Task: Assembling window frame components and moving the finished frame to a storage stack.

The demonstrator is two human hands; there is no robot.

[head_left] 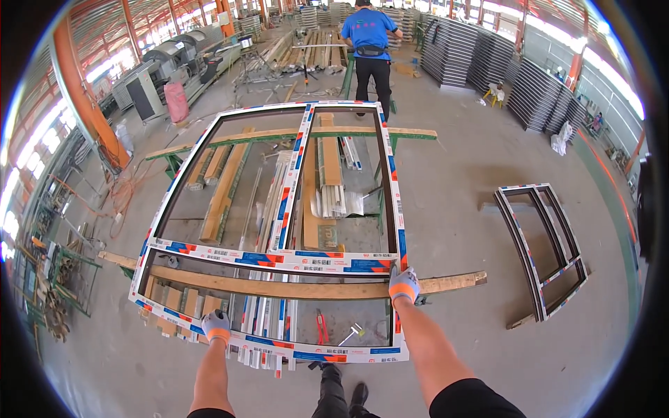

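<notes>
A large window frame [327, 262] wrapped in white, blue and red film lies across two wooden-topped supports in front of me. My left hand [216, 325], in a grey glove with an orange cuff, is closed round its near bar, left of the middle. Gloved the same way, my right hand [404, 285] grips the right side bar, close to the near wooden beam [446, 283]. Through the near opening show red-handled pliers [322, 327] and a small hammer [352, 334]. The undersides of both hands, with some fingertips, are hidden.
Below the frame lie wrapped profiles [230, 188] in bundles. A second, smaller frame [540, 251] rests low on the right. A person in a blue shirt [371, 31] stands beyond the far wooden beam [418, 132]. An orange column [87, 97] and a metal rack [66, 268] are on the left.
</notes>
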